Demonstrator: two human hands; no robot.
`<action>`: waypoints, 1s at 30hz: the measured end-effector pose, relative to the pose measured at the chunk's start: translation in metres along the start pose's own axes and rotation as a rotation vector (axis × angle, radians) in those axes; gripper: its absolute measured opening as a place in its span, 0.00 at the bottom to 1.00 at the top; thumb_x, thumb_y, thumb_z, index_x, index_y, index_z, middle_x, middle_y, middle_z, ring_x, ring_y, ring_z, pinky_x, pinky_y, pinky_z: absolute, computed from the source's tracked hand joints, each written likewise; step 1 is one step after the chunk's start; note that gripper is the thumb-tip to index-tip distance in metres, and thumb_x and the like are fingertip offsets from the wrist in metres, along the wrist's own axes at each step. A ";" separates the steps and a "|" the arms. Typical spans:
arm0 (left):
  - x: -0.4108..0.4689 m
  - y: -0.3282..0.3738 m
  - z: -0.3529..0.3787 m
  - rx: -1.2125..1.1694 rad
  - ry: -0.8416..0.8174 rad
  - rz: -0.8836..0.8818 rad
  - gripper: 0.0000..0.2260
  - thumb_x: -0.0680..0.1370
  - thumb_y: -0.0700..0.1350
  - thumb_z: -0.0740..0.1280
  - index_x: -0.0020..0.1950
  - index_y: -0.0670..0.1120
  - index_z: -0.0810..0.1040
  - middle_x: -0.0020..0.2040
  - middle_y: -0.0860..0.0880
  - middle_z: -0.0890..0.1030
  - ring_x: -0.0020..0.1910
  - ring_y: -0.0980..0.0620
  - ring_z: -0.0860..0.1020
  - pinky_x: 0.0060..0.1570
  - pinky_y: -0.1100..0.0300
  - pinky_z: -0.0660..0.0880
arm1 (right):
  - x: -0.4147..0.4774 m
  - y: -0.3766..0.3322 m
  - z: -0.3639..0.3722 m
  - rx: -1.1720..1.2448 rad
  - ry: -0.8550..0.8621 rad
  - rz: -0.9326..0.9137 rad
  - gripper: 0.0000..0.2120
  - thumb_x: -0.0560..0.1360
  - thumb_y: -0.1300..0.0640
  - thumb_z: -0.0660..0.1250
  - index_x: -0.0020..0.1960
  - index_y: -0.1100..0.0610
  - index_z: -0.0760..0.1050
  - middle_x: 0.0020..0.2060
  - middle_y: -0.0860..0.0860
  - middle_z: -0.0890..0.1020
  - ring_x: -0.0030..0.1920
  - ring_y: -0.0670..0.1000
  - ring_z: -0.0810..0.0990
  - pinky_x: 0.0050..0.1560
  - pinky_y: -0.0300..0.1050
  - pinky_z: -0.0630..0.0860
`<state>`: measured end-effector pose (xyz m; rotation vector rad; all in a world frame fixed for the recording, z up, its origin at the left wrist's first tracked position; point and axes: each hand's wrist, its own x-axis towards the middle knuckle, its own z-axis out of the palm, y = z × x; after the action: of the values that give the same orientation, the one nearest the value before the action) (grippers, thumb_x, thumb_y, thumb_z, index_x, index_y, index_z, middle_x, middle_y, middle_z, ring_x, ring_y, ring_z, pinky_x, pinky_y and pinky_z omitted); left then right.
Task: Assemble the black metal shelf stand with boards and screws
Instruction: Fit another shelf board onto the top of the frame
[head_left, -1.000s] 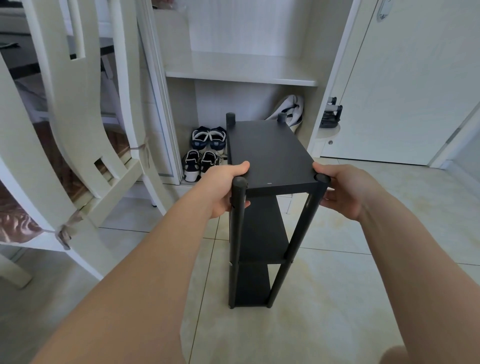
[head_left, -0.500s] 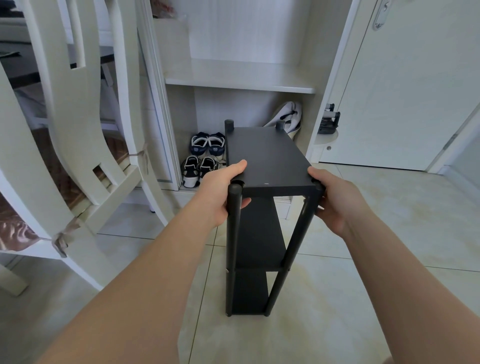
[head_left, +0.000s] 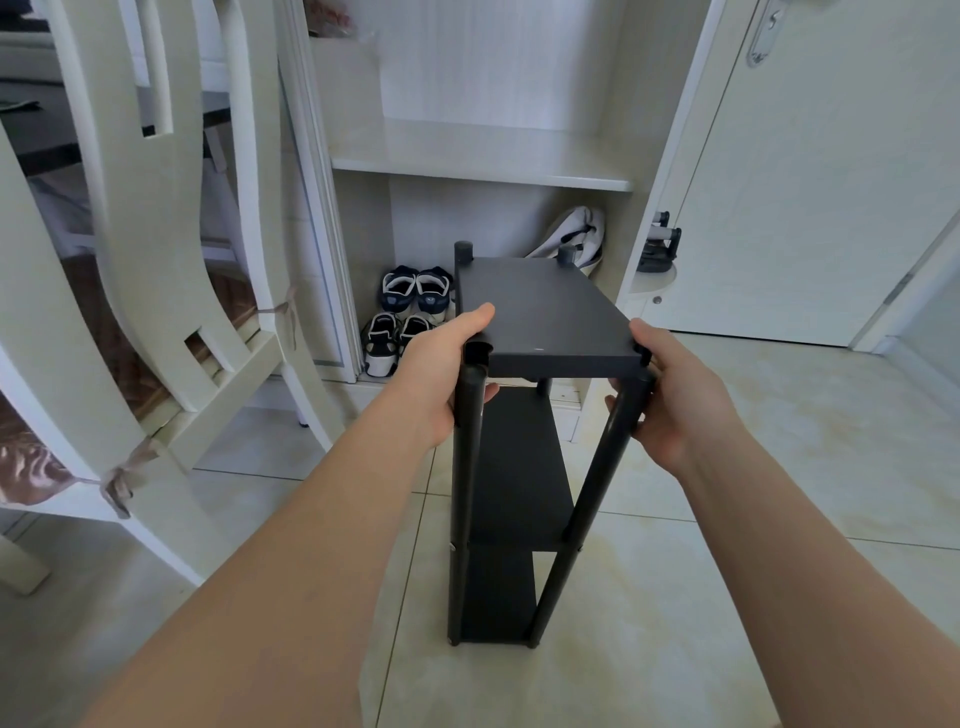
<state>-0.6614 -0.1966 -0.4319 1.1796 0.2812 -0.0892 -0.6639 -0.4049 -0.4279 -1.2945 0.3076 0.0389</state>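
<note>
The black shelf stand (head_left: 466, 467) is upright on the tiled floor (head_left: 675, 597), right in front of an open white cabinet (head_left: 483, 156) with shoes (head_left: 410, 296) in the bottom. It looks nearly built: 4 posts are up and 3 boards are in. The lower 2 sit level between the posts.

The top board (head_left: 540, 306) is the part in hand. The left hand (head_left: 436, 374) holds the near-left corner, thumb flat on the board and fingers (head_left: 491, 392) curled round the post below. The right hand (head_left: 675, 400) does the same at the near-right corner, its fingers (head_left: 615, 389) clamped round that post.

The 2 far posts poke up past the board. The near edge seems to ride just above the tops of the 2 near posts, so I'd judge this end isn't seated yet. What's left is probably pressing it home and fastening it. I can't see any loose screws or tools from here, nor whether the top joints are tightened.
</note>
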 end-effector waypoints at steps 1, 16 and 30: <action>0.000 0.001 0.000 0.001 -0.003 -0.001 0.13 0.75 0.53 0.74 0.56 0.49 0.82 0.56 0.48 0.85 0.52 0.48 0.83 0.54 0.49 0.81 | 0.000 -0.001 0.000 -0.001 -0.005 -0.001 0.09 0.73 0.46 0.75 0.44 0.51 0.82 0.34 0.47 0.83 0.37 0.51 0.80 0.51 0.52 0.77; -0.001 -0.002 -0.002 -0.017 -0.024 -0.102 0.07 0.76 0.45 0.72 0.53 0.46 0.79 0.40 0.49 0.86 0.35 0.51 0.84 0.41 0.54 0.83 | -0.002 -0.007 0.004 0.030 -0.072 0.089 0.04 0.77 0.57 0.70 0.50 0.57 0.79 0.38 0.50 0.85 0.34 0.49 0.84 0.48 0.48 0.82; 0.001 0.000 -0.001 -0.037 -0.099 0.071 0.09 0.79 0.43 0.68 0.59 0.45 0.82 0.51 0.46 0.87 0.48 0.47 0.86 0.41 0.55 0.82 | -0.001 -0.007 0.002 0.078 -0.135 0.002 0.06 0.79 0.61 0.67 0.51 0.59 0.82 0.46 0.52 0.88 0.42 0.51 0.87 0.41 0.45 0.84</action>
<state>-0.6604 -0.1955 -0.4327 1.1441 0.1532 -0.0796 -0.6634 -0.4049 -0.4211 -1.2082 0.1930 0.1146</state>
